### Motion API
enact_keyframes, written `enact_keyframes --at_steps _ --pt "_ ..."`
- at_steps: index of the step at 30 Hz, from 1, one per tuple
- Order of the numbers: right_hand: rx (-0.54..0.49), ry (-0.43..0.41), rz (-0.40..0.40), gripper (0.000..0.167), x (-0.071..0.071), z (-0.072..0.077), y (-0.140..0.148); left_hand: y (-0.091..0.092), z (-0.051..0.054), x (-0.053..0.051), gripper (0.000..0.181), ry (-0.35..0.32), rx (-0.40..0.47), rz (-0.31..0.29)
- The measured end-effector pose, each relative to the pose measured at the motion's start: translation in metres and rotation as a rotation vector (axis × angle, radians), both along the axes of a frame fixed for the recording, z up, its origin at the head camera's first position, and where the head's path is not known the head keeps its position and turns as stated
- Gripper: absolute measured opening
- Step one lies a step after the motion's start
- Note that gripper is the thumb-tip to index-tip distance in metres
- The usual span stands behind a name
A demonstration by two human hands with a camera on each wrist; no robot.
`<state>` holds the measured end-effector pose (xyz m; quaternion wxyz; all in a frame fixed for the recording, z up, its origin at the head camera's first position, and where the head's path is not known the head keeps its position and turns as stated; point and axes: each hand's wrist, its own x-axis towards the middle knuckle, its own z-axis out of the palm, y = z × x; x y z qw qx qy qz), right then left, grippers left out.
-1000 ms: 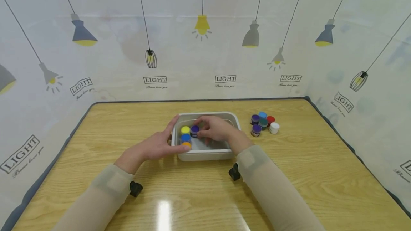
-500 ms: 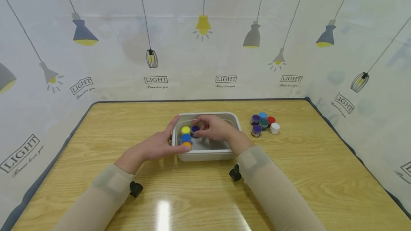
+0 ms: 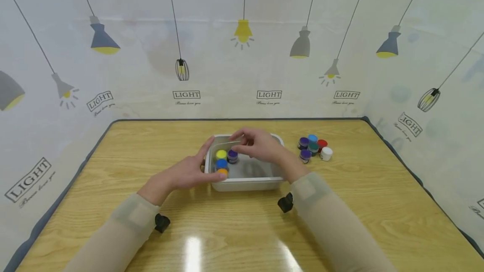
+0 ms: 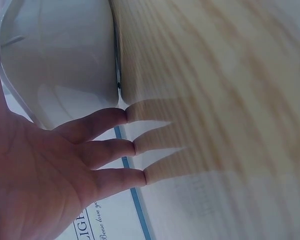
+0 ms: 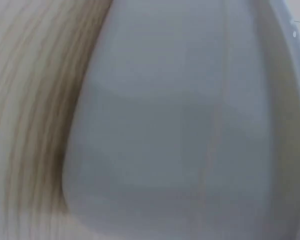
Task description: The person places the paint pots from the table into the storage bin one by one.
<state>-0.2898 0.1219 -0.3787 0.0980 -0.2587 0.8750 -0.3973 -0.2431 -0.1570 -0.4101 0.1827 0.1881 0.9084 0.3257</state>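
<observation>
A white plastic box [image 3: 245, 186] stands on the table. Inside its left end are small paint jars: a yellow-lidded jar [image 3: 221, 154], a blue-lidded jar [image 3: 221, 164], an orange-lidded jar [image 3: 222, 173] and a purple-lidded jar [image 3: 232, 156]. My left hand [image 3: 185, 172] rests on the box's left end, thumb over the near rim. In the left wrist view, three straight fingers [image 4: 107, 150] reach down to the table. My right hand [image 3: 261, 146] is over the box, its fingers loosely bent and the thumb tip just by the purple lid; nothing shows in its grasp.
Right of the box, several more jars stand in a cluster, among them a white-lidded jar [image 3: 326, 153], a red-lidded jar [image 3: 322, 145] and a green-lidded jar [image 3: 313, 149]. A lamp-printed backdrop [image 3: 223, 53] rises behind the wooden table [image 3: 234, 230].
My right hand has let go of the purple-lidded jar and risen slightly, up and to the right. The jar stays beside the yellow one. My left hand keeps its place on the box.
</observation>
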Motion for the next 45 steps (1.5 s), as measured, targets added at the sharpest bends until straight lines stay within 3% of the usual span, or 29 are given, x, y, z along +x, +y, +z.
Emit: enact_keyframes --at_steps 9,17,25,33,45 --pt "-0.047 -0.011 -0.048 0.033 0.011 0.012 0.038 0.000 -0.001 -0.001 0.127 0.011 -0.003 -0.002" --pt "-0.058 0.006 -0.148 0.035 0.020 0.015 0.087 0.001 0.000 0.003 0.127 0.015 -0.008 0.009" --pt "-0.029 0.026 -0.245 0.034 0.026 0.004 0.150 0.000 0.000 0.002 0.126 0.010 0.000 0.004" --pt "0.052 0.007 -0.320 0.043 0.034 -0.013 0.205 0.000 0.002 0.002 0.126 -0.008 -0.008 0.010" --pt "0.100 -0.028 -0.424 0.048 0.034 -0.032 0.256 -0.001 0.001 0.001 0.126 -0.002 -0.012 0.005"
